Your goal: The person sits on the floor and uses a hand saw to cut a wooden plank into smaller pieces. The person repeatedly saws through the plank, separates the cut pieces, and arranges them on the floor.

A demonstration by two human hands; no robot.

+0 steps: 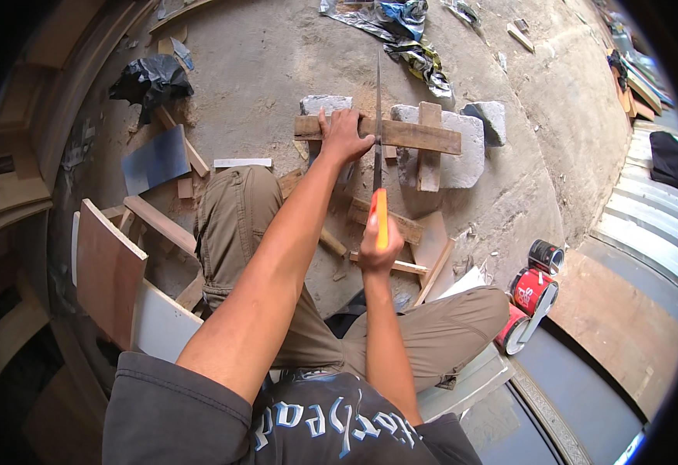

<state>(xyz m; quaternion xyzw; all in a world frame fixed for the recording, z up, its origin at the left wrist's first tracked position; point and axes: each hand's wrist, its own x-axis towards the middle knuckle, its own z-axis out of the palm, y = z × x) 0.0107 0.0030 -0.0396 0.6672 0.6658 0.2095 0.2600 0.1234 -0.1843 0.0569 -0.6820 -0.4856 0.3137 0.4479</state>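
Observation:
My right hand is wrapped round the orange handle of a handsaw, whose long narrow blade points away from me. The blade crosses a brown wooden board near its middle. My left hand presses on that board just left of the blade, thumb towards the saw and fingers over the far edge. The board lies crosswise over a pale block on the left and a larger pale block on the right. Under its right part runs a short wooden piece, set at right angles.
Offcuts, including a wooden strip, lie between my legs and the blocks. At the left are a curved brown panel and a black plastic bag. Red cans stand by my right knee. Crumpled wrappers lie beyond the saw tip.

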